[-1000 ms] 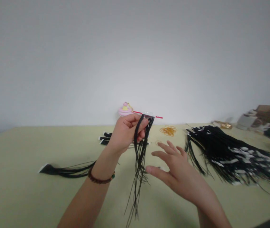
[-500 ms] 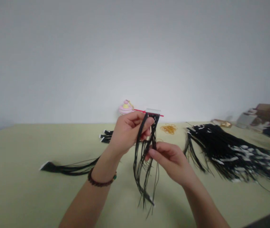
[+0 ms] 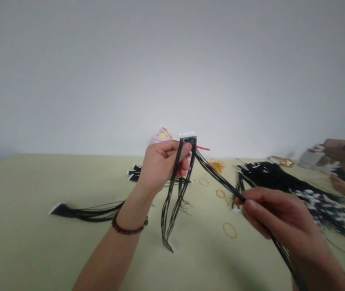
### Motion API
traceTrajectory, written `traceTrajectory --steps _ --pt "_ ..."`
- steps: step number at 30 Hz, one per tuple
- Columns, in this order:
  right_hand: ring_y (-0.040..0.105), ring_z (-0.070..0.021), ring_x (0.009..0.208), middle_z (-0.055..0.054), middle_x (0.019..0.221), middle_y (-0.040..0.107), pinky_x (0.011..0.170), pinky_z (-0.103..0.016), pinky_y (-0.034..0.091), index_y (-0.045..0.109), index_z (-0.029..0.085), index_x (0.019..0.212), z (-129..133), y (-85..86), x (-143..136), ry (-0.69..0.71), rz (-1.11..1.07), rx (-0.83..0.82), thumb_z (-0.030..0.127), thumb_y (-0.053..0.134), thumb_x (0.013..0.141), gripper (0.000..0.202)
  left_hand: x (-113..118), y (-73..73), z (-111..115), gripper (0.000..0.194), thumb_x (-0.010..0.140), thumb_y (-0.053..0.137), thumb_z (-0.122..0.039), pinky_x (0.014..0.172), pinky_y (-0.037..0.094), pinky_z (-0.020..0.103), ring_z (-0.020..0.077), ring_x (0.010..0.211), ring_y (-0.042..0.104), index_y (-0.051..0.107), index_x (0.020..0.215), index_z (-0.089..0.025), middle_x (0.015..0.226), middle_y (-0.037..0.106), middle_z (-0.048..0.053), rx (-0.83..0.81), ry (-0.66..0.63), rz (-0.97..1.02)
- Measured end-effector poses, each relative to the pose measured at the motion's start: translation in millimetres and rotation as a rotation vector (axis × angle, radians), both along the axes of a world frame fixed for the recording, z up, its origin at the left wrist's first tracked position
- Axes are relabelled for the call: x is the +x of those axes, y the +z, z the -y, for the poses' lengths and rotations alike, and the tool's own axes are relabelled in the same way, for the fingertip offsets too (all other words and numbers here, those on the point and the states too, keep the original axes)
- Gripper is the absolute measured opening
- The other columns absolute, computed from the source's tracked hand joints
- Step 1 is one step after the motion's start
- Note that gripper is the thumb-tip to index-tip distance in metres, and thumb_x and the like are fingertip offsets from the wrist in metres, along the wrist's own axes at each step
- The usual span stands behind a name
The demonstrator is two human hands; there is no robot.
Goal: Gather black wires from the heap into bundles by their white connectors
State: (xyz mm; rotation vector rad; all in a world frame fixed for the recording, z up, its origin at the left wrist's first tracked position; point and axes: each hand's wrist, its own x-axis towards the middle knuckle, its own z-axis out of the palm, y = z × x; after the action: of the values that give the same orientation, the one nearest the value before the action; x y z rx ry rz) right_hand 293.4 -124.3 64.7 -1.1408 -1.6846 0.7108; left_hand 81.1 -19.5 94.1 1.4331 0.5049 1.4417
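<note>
A black wire harness (image 3: 172, 202) with a white connector (image 3: 187, 135) at its top hangs from my left hand (image 3: 163, 161), which pinches it just under the connector. Several of its wires droop in a loop toward the table. Another strand of the wires (image 3: 217, 176) is drawn out to the right, and my right hand (image 3: 284, 218) is closed around it; the strand runs on below that hand. A thin red stick (image 3: 202, 148) pokes out behind the connector, partly hidden by my left hand.
On the pale green table (image 3: 24, 250) lie one harness (image 3: 81, 212) at left, a few more behind my left wrist, and a large pile (image 3: 272, 178) at right. Rubber bands (image 3: 230, 230) are scattered mid-table, with a heap (image 3: 217, 166) behind. Another person's hand (image 3: 342, 188) is at far right.
My right hand has moved right and toward me, pulling a strand of wires away from the rest. My left hand still holds the harness near the connector, shifted slightly left.
</note>
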Motion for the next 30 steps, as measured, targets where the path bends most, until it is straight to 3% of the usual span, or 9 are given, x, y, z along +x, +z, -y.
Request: traceTrajectory --steps 5,8,12,16,22,27,30 --pt "0.051 -0.0059 0.044 0.004 0.053 0.054 0.040 -0.016 0.036 0.055 0.019 0.070 13 5.0 -37 0.056 0.277 0.005 0.027 0.050 0.086 0.018 12 -2.6 1 0.029 0.075 0.061 -0.040 0.038 0.042 0.017 0.0081 0.039 0.054 0.058 0.065 -0.013 0.052 0.060 0.002 -0.040 -0.017 -0.065" --pt "0.051 -0.0071 0.054 0.003 0.059 0.053 0.049 -0.019 0.035 0.047 0.018 0.067 2 -4.7 -59 0.015 0.371 0.110 0.024 0.046 0.087 0.021 14 -3.9 2 0.030 0.074 0.061 -0.042 0.043 0.046 0.020 0.0101 0.044 0.057 0.060 0.075 -0.012 0.057 0.064 0.003 -0.085 -0.076 -0.060" --pt "0.045 -0.0081 0.053 0.004 0.058 0.047 0.051 -0.023 0.030 0.040 0.019 0.069 -14 -23.6 -73 -0.034 0.406 0.163 0.021 0.041 0.088 0.019 12 -4.9 4 0.034 0.074 0.061 -0.044 0.052 0.051 0.023 0.0135 0.054 0.063 0.060 0.081 -0.010 0.068 0.068 0.008 -0.153 -0.264 -0.051" --pt "0.047 -0.0088 0.054 0.003 0.060 0.049 0.052 -0.022 0.031 0.043 0.018 0.069 -19 -34.0 -74 -0.048 0.363 0.169 0.021 0.041 0.088 0.018 12 -5.4 5 0.036 0.075 0.060 -0.043 0.058 0.052 0.026 0.0149 0.059 0.064 0.061 0.084 -0.009 0.070 0.068 0.010 -0.179 -0.404 -0.025" --pt "0.052 -0.0096 0.065 0.001 0.072 0.057 0.061 -0.021 0.039 0.053 0.017 0.081 -18 -42.8 -70 0.032 0.236 0.123 0.020 0.046 0.087 0.009 17 -6.7 -1 0.028 0.076 0.061 -0.037 0.056 0.049 0.021 0.0102 0.056 0.061 0.062 0.086 -0.010 0.072 0.068 0.007 -0.209 -0.393 0.133" --pt "0.051 -0.0141 0.098 -0.005 0.102 0.053 0.087 -0.027 0.040 0.063 0.022 0.095 -15 -47.9 -69 0.099 0.122 0.121 0.023 0.043 0.089 0.021 17 -8.0 -4 0.019 0.073 0.067 -0.027 0.054 0.048 0.015 0.0054 0.055 0.058 0.065 0.083 -0.012 0.071 0.066 0.002 -0.277 -0.509 0.194" --pt "0.046 -0.0159 0.114 -0.004 0.119 0.050 0.099 -0.031 0.034 0.065 0.024 0.099 -19 -52.6 -70 0.249 0.017 0.112 0.015 0.038 0.087 0.030 16 -7.4 -3 0.013 0.073 0.067 -0.022 0.048 0.044 0.010 0.0022 0.051 0.053 0.066 0.080 -0.011 0.067 0.063 0.001 -0.355 -0.670 0.251"
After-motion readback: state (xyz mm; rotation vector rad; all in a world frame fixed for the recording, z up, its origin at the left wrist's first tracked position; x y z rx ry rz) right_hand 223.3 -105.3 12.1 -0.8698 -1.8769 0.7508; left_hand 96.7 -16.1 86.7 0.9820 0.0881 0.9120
